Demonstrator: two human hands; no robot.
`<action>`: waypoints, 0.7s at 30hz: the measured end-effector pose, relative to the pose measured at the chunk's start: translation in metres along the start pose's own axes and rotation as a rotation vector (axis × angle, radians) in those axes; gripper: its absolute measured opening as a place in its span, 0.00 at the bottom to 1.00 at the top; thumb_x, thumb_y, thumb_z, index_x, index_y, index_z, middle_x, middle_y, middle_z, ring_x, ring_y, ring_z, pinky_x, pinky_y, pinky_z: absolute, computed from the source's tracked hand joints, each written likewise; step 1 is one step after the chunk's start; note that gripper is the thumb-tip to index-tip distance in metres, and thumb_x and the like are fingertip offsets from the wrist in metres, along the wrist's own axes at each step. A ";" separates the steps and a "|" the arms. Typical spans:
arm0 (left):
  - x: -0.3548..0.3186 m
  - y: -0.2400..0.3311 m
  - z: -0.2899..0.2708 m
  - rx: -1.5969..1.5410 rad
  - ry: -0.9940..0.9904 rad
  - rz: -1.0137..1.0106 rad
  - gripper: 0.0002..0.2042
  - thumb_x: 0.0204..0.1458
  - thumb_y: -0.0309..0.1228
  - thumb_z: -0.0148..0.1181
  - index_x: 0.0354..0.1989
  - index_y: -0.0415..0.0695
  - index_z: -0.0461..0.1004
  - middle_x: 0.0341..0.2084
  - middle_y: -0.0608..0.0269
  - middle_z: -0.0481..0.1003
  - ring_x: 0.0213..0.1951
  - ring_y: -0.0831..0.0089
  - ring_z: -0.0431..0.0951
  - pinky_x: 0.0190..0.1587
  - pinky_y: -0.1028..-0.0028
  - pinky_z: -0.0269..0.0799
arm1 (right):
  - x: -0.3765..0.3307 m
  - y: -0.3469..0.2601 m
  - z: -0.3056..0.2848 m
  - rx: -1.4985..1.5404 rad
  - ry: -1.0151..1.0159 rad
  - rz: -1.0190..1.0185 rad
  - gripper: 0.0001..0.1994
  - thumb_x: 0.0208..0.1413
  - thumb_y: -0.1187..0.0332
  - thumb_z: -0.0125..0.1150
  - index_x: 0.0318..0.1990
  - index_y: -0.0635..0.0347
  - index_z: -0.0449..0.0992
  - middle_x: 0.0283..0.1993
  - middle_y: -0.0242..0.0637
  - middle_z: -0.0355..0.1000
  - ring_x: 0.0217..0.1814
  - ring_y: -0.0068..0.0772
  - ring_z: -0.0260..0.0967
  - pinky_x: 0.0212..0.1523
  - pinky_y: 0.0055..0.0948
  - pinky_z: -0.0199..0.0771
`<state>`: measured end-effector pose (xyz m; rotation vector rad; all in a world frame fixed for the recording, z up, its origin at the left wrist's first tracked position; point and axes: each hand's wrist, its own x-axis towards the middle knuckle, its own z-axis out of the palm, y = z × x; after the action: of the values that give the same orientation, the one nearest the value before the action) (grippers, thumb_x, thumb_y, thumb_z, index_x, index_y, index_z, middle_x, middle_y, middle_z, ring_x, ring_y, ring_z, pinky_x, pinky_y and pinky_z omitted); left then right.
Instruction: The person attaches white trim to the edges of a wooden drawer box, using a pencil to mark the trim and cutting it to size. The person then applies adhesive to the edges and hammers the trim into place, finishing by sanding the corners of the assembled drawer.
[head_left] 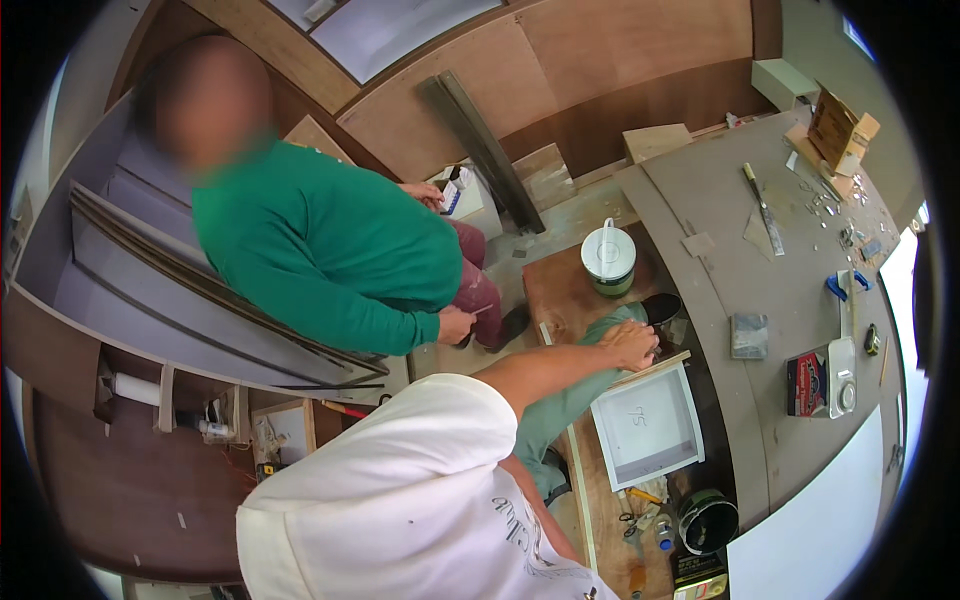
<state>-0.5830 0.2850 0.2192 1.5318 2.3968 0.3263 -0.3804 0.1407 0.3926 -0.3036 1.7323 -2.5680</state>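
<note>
My left hand [630,345] is closed, fingers curled, over my green-trousered leg [575,400] near the far end of a white drawer box [650,425]. Whatever is in its fingers, if anything, is too small to make out. A thin wooden strip [655,367] lies along the box's far edge, just below the hand. Handwritten marks show inside the box, which rests on a brown wooden board [590,455]. Part of my other forearm [540,505] shows beside my white shirt; my right hand is out of sight.
A person in a green sweater [330,240] stands at left, a thin stick-like thing in one hand [457,325]. A lidded white bucket [609,255] stands beyond my leg. Scissors [630,525] and a dark round tub [707,520] lie nearer. The grey worktop [720,300] holds a putty knife [765,215].
</note>
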 end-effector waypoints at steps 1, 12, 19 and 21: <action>0.001 0.003 -0.001 0.007 -0.031 0.000 0.14 0.47 0.40 0.59 0.36 0.46 0.82 0.38 0.52 0.79 0.48 0.54 0.79 0.54 0.52 0.72 | -0.002 0.001 -0.002 -0.004 0.006 -0.006 0.11 0.69 0.76 0.51 0.52 0.60 0.79 0.42 0.36 0.78 0.45 0.25 0.75 0.48 0.27 0.75; -0.035 -0.021 -0.008 -0.338 0.312 -0.034 0.16 0.59 0.42 0.59 0.48 0.45 0.81 0.47 0.49 0.79 0.52 0.52 0.78 0.58 0.59 0.72 | -0.097 0.052 -0.097 0.062 0.626 0.110 0.07 0.69 0.74 0.53 0.49 0.59 0.76 0.32 0.26 0.70 0.32 0.15 0.63 0.34 0.20 0.65; -0.187 -0.145 -0.061 -0.320 -0.132 -0.428 0.31 0.61 0.53 0.60 0.64 0.40 0.72 0.57 0.46 0.76 0.57 0.57 0.78 0.59 0.61 0.73 | -0.193 0.089 -0.160 -0.440 0.869 0.269 0.13 0.66 0.70 0.56 0.55 0.60 0.72 0.33 0.33 0.71 0.31 0.23 0.67 0.35 0.26 0.71; -0.278 -0.205 -0.088 -0.287 -0.206 -0.620 0.35 0.59 0.54 0.61 0.64 0.37 0.70 0.60 0.42 0.75 0.58 0.53 0.78 0.61 0.61 0.72 | -0.183 0.092 -0.147 -0.482 0.786 0.286 0.16 0.65 0.68 0.57 0.59 0.60 0.71 0.35 0.37 0.72 0.33 0.27 0.70 0.38 0.29 0.74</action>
<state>-0.6761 -0.0562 0.2642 0.6223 2.3834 0.3324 -0.2349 0.2648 0.2278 1.0076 2.3723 -2.1485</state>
